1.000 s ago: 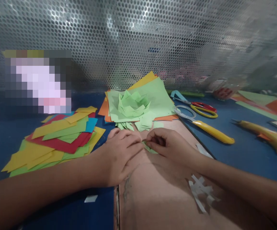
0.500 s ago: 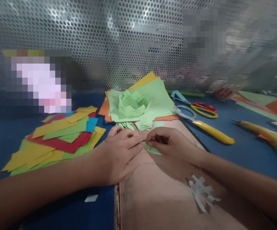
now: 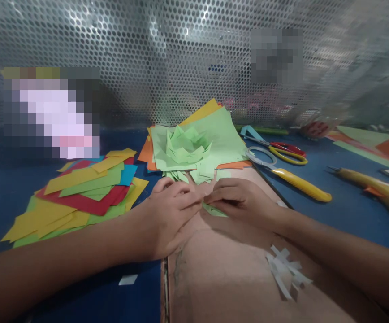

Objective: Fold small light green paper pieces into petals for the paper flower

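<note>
A small light-green paper piece (image 3: 217,211) lies low over the pinkish board (image 3: 221,273), its upper part covered by my fingers. My right hand (image 3: 244,199) pinches it between thumb and curled fingers. From the other side my left hand (image 3: 170,213) meets it, finger ends closed at the paper's left edge, the heel of the hand resting near the board's left side. Just beyond are small cut green pieces (image 3: 203,172). Behind them a pointed, folded green paper ring (image 3: 189,148) sits on green sheets (image 3: 226,134).
To the left is a pile of coloured paper (image 3: 90,188). On the right lie red-and-yellow-handled scissors (image 3: 287,150), a yellow-handled tool with a grey loop (image 3: 302,185) and a yellow glue gun (image 3: 369,184). White strips (image 3: 283,271) lie on the board. A perforated metal panel (image 3: 181,58) stands behind.
My right hand has shifted very slightly, its fingers closing lower over the green paper piece. My left hand stays almost where it was.
</note>
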The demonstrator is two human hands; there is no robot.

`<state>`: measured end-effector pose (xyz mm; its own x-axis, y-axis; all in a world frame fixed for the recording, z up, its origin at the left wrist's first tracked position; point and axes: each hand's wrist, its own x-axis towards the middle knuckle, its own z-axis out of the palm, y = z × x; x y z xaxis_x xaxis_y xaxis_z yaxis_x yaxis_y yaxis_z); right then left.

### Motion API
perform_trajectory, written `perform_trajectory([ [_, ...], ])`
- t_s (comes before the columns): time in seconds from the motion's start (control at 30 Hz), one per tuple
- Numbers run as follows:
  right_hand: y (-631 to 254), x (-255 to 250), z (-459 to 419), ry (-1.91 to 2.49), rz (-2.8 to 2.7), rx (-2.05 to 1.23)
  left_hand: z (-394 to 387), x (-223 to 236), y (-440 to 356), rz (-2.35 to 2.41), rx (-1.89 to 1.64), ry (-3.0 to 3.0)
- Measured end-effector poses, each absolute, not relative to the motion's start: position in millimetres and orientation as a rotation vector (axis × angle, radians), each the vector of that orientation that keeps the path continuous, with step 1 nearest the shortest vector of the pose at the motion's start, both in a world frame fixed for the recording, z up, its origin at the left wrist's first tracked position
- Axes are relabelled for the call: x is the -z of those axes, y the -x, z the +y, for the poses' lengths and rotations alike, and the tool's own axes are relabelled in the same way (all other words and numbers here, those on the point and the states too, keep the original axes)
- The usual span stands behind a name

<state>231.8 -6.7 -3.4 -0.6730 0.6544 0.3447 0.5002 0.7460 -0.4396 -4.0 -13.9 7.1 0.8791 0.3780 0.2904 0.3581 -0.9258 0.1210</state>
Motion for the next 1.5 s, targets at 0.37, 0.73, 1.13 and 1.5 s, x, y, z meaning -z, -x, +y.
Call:
perform_trajectory([
  [0.37, -232.6, 0.0, -9.2, 0.841, -2.561, -0.298, -14.8, -7.9, 3.1, 0.597, -0.484, -2.951],
  [0.73, -231.8, -2.1, -11.9, 0.869, -2.647, -0.181, -15.9, -6.3, 3.8, 0.687, -0.46, -2.913],
  [1.13, -229.5, -3.4, -9.0, 0.895, -2.674, -0.223, -15.0, -5.7, 2.3, 0.635, -0.528, -2.977],
  [1.5, -238.3, -5.3, -5.5, 0.823, -2.64, -0.43, -13.1, -10.4, 3.7, 0.603, -0.445, -2.965],
])
